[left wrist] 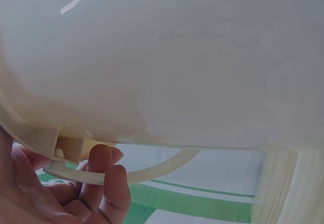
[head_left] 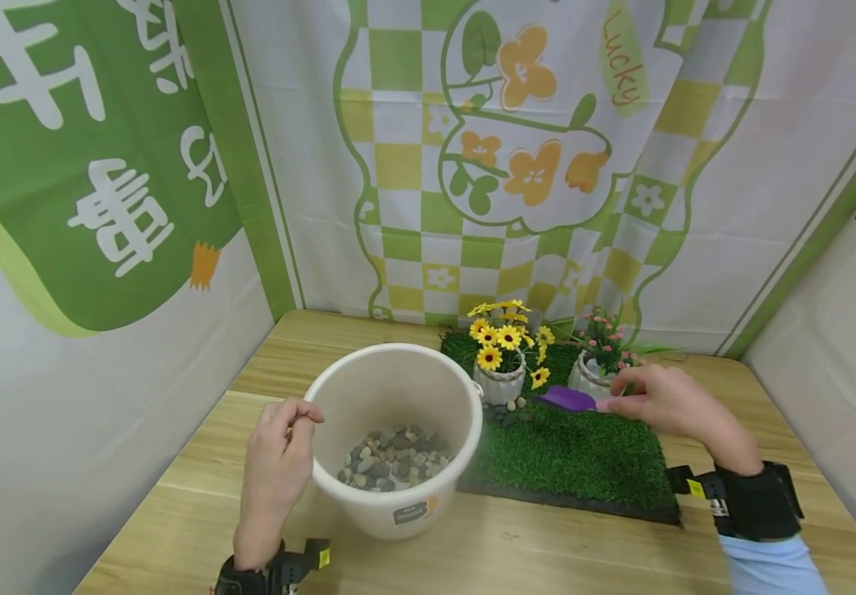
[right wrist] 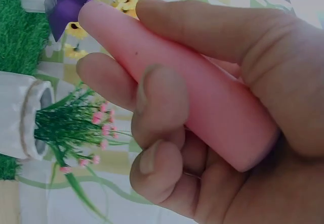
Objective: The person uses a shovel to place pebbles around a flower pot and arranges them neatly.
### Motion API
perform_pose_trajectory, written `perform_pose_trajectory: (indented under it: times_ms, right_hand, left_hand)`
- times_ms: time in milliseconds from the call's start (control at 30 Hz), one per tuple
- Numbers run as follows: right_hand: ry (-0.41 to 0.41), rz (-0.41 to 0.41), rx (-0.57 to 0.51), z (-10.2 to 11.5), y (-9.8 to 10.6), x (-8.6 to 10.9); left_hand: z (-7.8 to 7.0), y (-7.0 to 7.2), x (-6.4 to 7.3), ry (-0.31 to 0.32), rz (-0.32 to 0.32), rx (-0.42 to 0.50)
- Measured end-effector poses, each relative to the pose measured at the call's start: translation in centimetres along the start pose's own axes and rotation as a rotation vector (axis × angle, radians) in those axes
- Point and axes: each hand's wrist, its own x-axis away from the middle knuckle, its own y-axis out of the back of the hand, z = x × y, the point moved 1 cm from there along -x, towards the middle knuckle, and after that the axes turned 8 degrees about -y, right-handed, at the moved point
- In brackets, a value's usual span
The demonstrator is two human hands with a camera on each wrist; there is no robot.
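Observation:
A white bucket (head_left: 398,504) stands on the table with grey and tan pebbles (head_left: 392,463) over its bottom. At its left rim is my left hand (head_left: 278,454). The left wrist view shows those fingers curled round the bucket's thin handle (left wrist: 162,169), close to where it joins the wall. My right hand (head_left: 677,405) grips a small toy shovel by its pink handle (right wrist: 202,92). The shovel's purple blade (head_left: 568,398) points left, above the artificial turf mat (head_left: 577,463) and near the pots. Whether the blade carries anything, I cannot tell.
On the mat's back part stand a white pot (head_left: 501,387) of yellow flowers and a pot (head_left: 588,378) of small pink flowers. Several stones (head_left: 504,411) lie before the yellow flowers. Printed cloth (head_left: 406,182) walls in the wooden table (head_left: 242,430) at back and sides.

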Motion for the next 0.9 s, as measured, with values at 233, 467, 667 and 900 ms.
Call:
perform_pose_trajectory:
  times_ms: [233, 467, 667, 900]
  right_hand:
    - [0.025, -0.062, 0.036, 0.3, 1.6, 0.5]
    - [0.002, -0.06, 0.05, 0.6, 2.7, 1.0]
    - [0.013, -0.14, 0.078, 0.9, 3.6, 1.4]
    - [0.029, -0.189, 0.093, 1.2, 4.1, 1.8]
  left_hand:
    - [0.1, 0.0, -0.1, -0.003, -0.004, -0.014]
    - [0.1, 0.0, -0.1, -0.01, 0.001, -0.019]
    - [-0.1, 0.2, -0.1, -0.019, 0.002, -0.017]
    - [-0.1, 0.3, -0.1, -0.012, 0.009, -0.019]
